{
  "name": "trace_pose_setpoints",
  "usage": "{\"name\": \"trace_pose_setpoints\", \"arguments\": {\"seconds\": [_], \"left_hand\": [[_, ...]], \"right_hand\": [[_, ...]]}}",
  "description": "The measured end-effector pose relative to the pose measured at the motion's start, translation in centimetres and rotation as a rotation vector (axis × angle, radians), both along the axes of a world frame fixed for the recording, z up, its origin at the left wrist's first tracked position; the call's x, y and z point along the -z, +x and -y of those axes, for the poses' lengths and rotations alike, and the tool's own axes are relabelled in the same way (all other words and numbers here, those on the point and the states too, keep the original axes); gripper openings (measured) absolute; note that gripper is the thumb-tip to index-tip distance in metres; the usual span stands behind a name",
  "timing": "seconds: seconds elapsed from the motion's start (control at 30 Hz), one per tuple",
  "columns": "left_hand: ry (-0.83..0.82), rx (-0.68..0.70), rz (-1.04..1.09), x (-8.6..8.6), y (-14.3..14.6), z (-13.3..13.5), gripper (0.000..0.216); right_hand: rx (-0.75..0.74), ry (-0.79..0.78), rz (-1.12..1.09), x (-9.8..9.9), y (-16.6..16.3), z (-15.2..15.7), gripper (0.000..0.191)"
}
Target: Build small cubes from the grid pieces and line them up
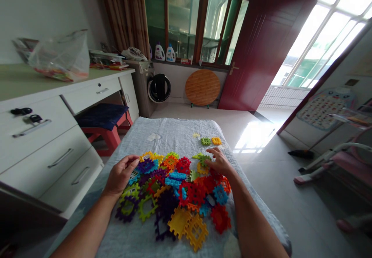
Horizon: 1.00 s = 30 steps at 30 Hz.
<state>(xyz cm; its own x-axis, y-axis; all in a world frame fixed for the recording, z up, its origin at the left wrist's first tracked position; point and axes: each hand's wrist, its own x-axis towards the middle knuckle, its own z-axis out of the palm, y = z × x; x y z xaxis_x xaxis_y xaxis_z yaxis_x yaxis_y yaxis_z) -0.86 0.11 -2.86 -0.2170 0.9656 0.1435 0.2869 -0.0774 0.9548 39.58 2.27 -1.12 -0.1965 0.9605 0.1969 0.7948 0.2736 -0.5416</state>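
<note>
A heap of colourful plastic interlocking blocks lies on the cloth-covered surface between my hands. My left hand (120,174) is at the heap's left edge, thumb and fingers pressed together beside a yellow block (146,156); whether it grips anything is hidden. At the right side my right hand (220,161) reaches over a green block (205,160), fingers apart. Under it lies a smaller yellow block (202,168). Nearer me are a yellow lattice block (197,231) and a red block (220,218). Beyond my right hand, a green block (205,141) and a yellow block (216,141) lie apart.
The light blue cloth (174,128) covers the surface. A white desk (37,122) with drawers and a red stool (104,124) stand left. Ahead are a washing machine (143,83), a round wooden board (202,88) and a red door (261,44). A pink chair (351,159) stands right.
</note>
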Motion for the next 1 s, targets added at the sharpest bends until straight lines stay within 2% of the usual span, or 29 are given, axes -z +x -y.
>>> {"name": "trace_pose_setpoints", "arguments": {"seconds": [0.1,0.43,0.67,0.77,1.0], "left_hand": [[0.002,-0.003,-0.008,-0.1,0.1,0.0,0.045],[0.002,-0.001,-0.011,-0.4,0.3,0.3,0.041],[-0.003,0.011,-0.013,-0.3,0.2,0.2,0.041],[-0.009,0.022,-0.015,-0.2,0.1,0.1,0.042],[-0.018,0.032,-0.006,0.0,0.0,0.2,0.043]], "right_hand": [[-0.046,0.004,0.088,-0.1,0.0,0.3,0.062],[0.045,-0.019,0.077,-0.2,-0.6,0.4,0.047],[0.048,-0.045,0.128,-0.1,-0.9,0.4,0.057],[0.042,-0.043,0.118,0.0,-1.0,0.5,0.050],[0.065,0.082,0.064,-0.3,-0.2,-0.5,0.045]]}}
